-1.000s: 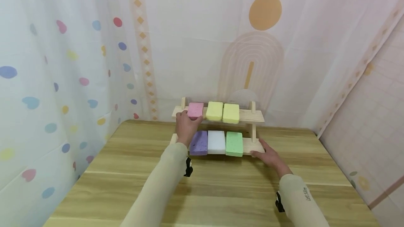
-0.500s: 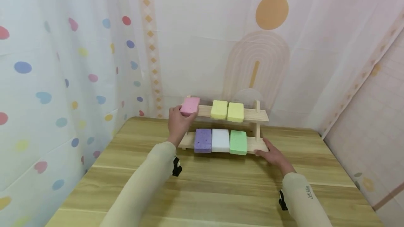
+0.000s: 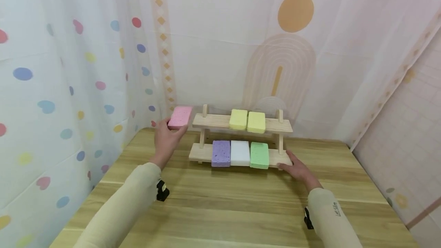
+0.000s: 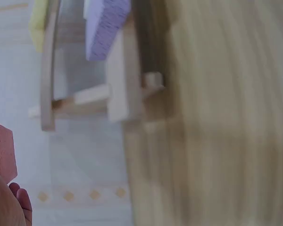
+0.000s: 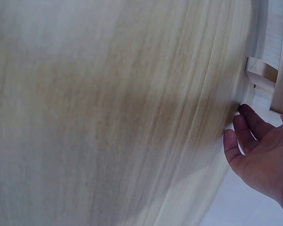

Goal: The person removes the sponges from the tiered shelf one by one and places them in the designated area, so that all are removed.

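My left hand [image 3: 167,141] grips a pink sponge [image 3: 180,116] between thumb and fingers, held in the air left of a two-tier wooden shelf rack [image 3: 215,121]. In the left wrist view, the pink sponge [image 4: 4,153] and part of the hand show at the left edge. Two yellow sponges [image 3: 238,119] sit side by side on the upper tier. Below them, a purple sponge [image 3: 221,153], a white sponge [image 3: 240,153] and a green sponge [image 3: 259,155] stand in a row. My right hand [image 3: 299,169] holds the right end of the lower tier, its other fingers [image 5: 232,148] loosely curled near the tabletop.
The rack stands near the back of a wood-grain table [image 3: 220,209]. A pale patterned curtain [image 3: 213,49] hangs right behind it, and a dotted curtain [image 3: 69,106] lines the left side.
My left hand has lifted the pink sponge off the upper tier and carried it left, past the rack's end. My right hand stays at the lower tier.
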